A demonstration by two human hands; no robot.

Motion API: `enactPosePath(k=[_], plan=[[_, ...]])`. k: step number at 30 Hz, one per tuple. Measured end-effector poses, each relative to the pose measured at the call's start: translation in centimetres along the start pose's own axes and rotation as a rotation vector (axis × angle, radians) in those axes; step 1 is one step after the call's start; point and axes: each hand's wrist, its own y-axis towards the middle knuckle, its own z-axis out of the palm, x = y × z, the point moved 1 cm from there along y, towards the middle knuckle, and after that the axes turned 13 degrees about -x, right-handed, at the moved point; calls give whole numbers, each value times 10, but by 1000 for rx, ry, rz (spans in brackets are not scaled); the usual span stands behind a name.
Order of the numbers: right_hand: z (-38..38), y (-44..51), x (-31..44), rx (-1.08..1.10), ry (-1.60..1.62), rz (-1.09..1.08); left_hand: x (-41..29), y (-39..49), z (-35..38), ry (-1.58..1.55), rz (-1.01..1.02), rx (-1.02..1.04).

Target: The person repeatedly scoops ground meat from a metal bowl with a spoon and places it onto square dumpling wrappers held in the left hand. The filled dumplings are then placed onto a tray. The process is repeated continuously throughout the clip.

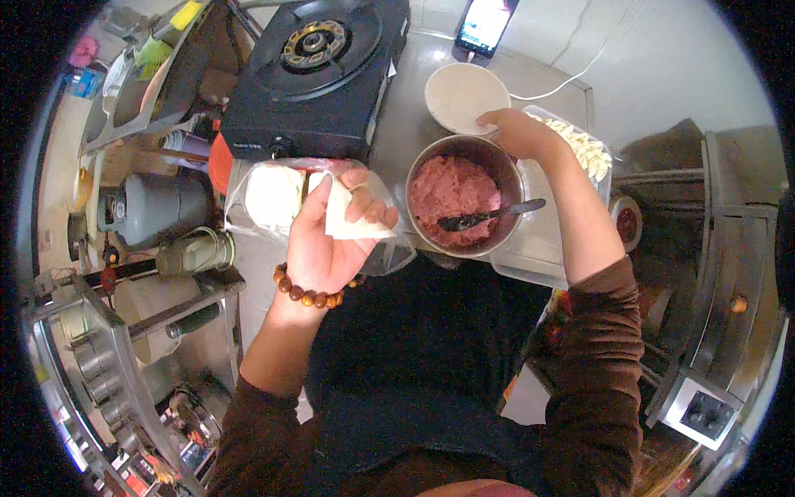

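Observation:
My left hand, palm up with a wooden bead bracelet at the wrist, holds a thin folded dough wrapper. Behind it, a stack of pale wrappers lies in a clear plastic bag. My right hand reaches over to a pale round bowl, an extended finger over its near right edge; nothing shows in its grasp. Whether that finger touches the contents is unclear. Just below, a metal pot contains pink minced filling, with a dark-handled utensil resting in it.
A black gas stove occupies the back left of the metal counter. Under my right forearm, a clear plastic tray extends beside small folded dough pieces. A lit phone with a white cable stands at the back.

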Motion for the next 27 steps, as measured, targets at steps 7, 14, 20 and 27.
enactPosePath(k=[7, 14, 20, 27], plan=[[-39, -104, 65, -524, 326, -24, 21, -7, 33, 224, 183, -196], [4, -196, 121, -11, 1131, 378, 83, -2, 61, 824, 389, -54], [-15, -230, 110, -762, 554, -119, 116, -2, 71, 1549, 614, 210], [-35, -236, 44, -608, 646, 57, 117, 12, 95, 1735, 620, 336]])
